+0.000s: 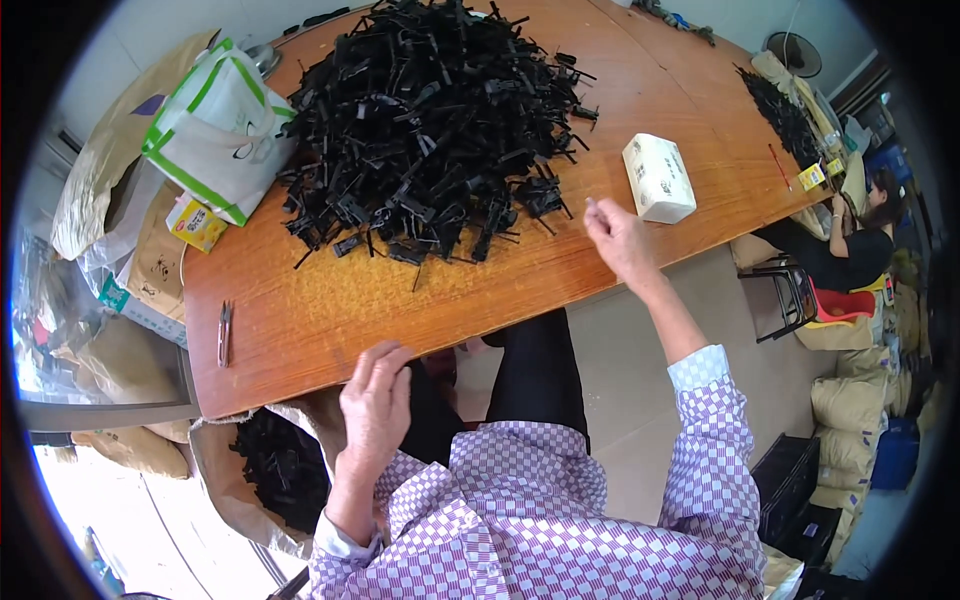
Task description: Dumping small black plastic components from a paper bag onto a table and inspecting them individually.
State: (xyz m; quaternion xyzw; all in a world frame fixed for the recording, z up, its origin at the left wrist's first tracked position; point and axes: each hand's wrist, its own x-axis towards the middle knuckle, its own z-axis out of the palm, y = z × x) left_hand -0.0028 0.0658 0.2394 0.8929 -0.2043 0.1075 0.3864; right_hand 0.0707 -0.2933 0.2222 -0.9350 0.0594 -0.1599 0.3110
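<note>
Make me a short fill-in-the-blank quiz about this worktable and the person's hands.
1. The big pile of parts on the wooden table is ____ in colour.
2. The white tissue pack lies nearest the person's ____ hand.
3. The left hand is at the table's ____ edge.

Missing words: black; right; near

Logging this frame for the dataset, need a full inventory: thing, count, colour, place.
table: one, orange-brown wood, centre
plastic parts: big heap, black, table top middle
tissue pack: one, white, right of heap
snips: one, dark, table's left edge
bag: one, white and green, table's far left
small box: one, yellow, below bag
sack: one, holding black parts, under table
co-worker: one, seated, far right
left hand: at near table edge, looks empty
right hand: raised over table, pinching something tiny
</note>
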